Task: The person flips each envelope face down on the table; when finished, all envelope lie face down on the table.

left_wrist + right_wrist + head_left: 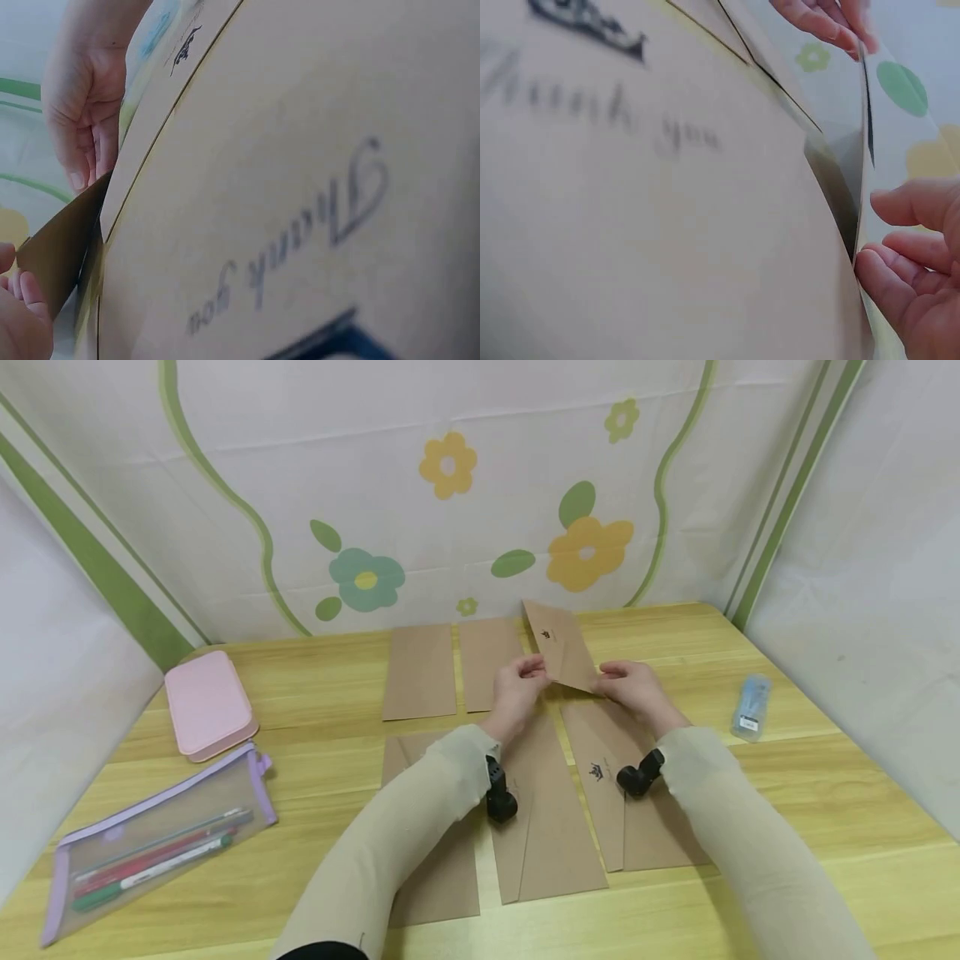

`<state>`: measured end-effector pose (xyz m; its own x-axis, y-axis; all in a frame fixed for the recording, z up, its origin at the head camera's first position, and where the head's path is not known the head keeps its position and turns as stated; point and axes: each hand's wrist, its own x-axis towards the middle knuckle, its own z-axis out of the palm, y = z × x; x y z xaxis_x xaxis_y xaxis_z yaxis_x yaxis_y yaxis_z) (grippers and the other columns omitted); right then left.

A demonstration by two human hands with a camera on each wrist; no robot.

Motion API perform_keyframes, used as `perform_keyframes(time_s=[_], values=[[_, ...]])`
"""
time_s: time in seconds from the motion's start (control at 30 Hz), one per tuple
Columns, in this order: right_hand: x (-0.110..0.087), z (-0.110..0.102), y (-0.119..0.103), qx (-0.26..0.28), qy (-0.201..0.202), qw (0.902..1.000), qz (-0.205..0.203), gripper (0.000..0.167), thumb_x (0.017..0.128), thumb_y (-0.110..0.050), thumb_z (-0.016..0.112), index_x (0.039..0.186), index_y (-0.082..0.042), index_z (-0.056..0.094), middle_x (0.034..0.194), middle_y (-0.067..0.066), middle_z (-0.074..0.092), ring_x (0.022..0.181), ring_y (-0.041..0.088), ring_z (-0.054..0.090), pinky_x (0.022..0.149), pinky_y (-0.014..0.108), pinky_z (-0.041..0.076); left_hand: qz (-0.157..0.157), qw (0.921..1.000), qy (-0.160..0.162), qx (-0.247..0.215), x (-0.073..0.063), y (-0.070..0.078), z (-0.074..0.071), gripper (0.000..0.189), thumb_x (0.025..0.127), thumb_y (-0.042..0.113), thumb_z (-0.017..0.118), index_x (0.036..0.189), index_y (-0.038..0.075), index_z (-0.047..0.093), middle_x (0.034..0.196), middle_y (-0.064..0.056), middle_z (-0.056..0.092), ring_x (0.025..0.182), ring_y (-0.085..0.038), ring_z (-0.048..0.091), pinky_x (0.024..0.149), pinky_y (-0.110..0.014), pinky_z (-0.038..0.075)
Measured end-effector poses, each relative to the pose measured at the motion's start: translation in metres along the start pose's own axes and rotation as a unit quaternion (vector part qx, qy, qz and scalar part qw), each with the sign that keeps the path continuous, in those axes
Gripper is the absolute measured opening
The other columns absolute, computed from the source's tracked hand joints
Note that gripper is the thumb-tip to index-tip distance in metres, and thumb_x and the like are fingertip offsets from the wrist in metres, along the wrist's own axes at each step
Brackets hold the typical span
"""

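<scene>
Flower-printed cloth [262, 435] hangs behind a wood-grain surface [322, 693], where brown envelopes [420, 672] lie in two rows. From where I stand, one raised envelope [567, 652] tilts up at the back row's right end, the left hand [517, 692] pinching its near left corner in a narrow grip, the right hand [636, 690] holding its near right corner. A pink case [210, 703] sits off left.

tiny marks [555, 639] on the raised envelope [576, 660], perhaps lettering, illegible
</scene>
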<state>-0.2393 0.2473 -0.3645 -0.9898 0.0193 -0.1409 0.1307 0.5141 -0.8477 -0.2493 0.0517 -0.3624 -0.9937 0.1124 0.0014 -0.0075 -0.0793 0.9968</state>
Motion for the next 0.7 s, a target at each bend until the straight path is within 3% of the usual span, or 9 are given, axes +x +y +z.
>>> perform_keyframes(time_s=[0.2, 0.3, 0.5, 0.7], values=[[0.004, 0.013, -0.008, 0.007, -0.015, 0.9998, -0.009, 0.056, 0.087, -0.012, 0.061, 0.136, 0.007, 0.039, 0.129, 0.026, 0.05, 0.114, 0.032, 0.05, 0.087, 0.031, 0.047, 0.017, 0.9996, 0.022, -0.005, 0.001, 0.005, -0.007, 0.035, 0.08, -0.01, 0.062, 0.114, -0.003, 0.062, 0.108, -0.014, 0.063, 0.09, -0.014, 0.057, 0.079, -0.02, 0.05], [0.005, 0.019, -0.011, 0.013, -0.019, 0.9997, -0.013, 0.054, 0.087, -0.012, 0.061, 0.134, 0.007, 0.041, 0.129, 0.026, 0.05, 0.111, 0.03, 0.052, 0.083, 0.027, 0.048, 0.024, 0.9994, 0.02, 0.014, 0.001, 0.009, -0.012, 0.034, 0.08, -0.01, 0.06, 0.113, -0.002, 0.062, 0.109, -0.014, 0.064, 0.091, -0.015, 0.058, 0.079, -0.02, 0.05], [0.005, 0.03, -0.018, 0.032, -0.036, 0.9986, -0.022, 0.048, 0.089, -0.01, 0.057, 0.132, 0.008, 0.044, 0.134, 0.024, 0.046, 0.115, 0.031, 0.049, 0.093, 0.034, 0.045, 0.037, 0.9976, 0.009, 0.058, 0.001, 0.018, -0.021, 0.035, 0.081, -0.009, 0.059, 0.114, -0.003, 0.061, 0.11, -0.015, 0.063, 0.093, -0.018, 0.059, 0.078, -0.02, 0.051], [0.004, 0.042, -0.024, 0.059, -0.043, 0.9972, -0.011, 0.048, 0.091, -0.009, 0.054, 0.135, 0.005, 0.041, 0.131, 0.024, 0.048, 0.113, 0.029, 0.05, 0.094, 0.035, 0.045, 0.033, 0.9983, 0.015, 0.046, -0.004, 0.026, -0.026, 0.035, 0.08, -0.009, 0.06, 0.115, -0.003, 0.061, 0.111, -0.016, 0.063, 0.091, -0.016, 0.059, 0.077, -0.02, 0.051]])
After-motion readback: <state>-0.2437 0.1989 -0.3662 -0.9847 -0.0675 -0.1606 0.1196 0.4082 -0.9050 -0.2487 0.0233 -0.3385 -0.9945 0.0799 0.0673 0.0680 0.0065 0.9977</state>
